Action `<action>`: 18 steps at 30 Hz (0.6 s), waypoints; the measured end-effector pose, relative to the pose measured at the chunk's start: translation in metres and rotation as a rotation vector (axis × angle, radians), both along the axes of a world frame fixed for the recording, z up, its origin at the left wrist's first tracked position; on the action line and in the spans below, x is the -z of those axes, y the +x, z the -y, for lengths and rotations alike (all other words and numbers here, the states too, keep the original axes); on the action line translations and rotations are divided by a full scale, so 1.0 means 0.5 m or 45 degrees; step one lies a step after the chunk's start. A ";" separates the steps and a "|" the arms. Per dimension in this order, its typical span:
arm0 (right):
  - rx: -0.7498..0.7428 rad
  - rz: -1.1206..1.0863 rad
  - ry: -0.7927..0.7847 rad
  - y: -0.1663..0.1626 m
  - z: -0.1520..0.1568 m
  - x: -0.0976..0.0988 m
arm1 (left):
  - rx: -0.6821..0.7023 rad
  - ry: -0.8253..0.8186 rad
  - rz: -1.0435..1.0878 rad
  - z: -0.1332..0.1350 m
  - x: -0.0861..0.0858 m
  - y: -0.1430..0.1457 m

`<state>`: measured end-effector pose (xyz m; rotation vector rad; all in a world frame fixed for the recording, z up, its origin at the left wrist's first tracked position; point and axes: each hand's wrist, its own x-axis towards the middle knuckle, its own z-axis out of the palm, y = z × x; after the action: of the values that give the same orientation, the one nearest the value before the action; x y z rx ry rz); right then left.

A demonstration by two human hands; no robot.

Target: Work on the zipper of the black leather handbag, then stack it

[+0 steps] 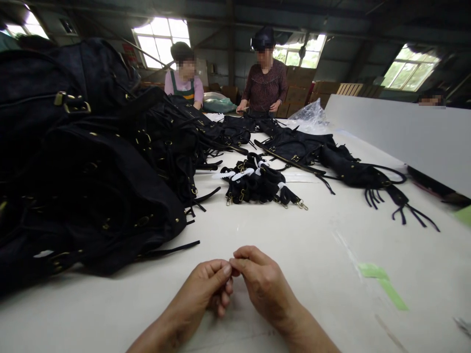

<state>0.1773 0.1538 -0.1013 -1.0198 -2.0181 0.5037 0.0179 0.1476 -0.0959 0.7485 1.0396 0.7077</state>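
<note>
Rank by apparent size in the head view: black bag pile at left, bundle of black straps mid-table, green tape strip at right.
1. black bag pile, largest, though nearness to the camera inflates it.
2. bundle of black straps.
3. green tape strip, smallest.

white table point(331, 255), black bags point(91, 196), strap bundle point(257, 184), green tape point(382, 284)

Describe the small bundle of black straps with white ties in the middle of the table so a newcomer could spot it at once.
Start from the long white table, with the big heap of black bags along its left side. Straight ahead of the person's left hand and right hand, past bare tabletop, lies the strap bundle. Unlike the bags around it, it is small, low, bound with white ties and ends in brass clips.
</note>
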 end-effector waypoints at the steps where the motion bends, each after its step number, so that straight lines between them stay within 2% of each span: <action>1: 0.005 0.010 -0.006 0.000 0.001 -0.001 | 0.005 0.011 -0.018 0.000 0.001 0.000; 5: 0.005 0.029 -0.012 -0.001 0.002 -0.005 | 0.030 0.074 -0.080 0.001 0.005 0.001; 10: 0.048 0.053 0.094 0.021 -0.012 -0.001 | 0.079 0.128 -0.132 0.002 0.000 -0.001; 15: 0.330 -0.045 0.146 0.074 -0.046 0.010 | 0.145 0.143 -0.207 -0.002 0.002 -0.007; 18: 0.578 -0.218 0.200 0.105 -0.059 -0.001 | 0.145 0.171 -0.208 -0.003 0.006 -0.013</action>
<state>0.2300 0.1835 -0.1008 -1.2440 -1.5826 0.1787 0.0116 0.1492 -0.0990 0.9874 1.0949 0.6305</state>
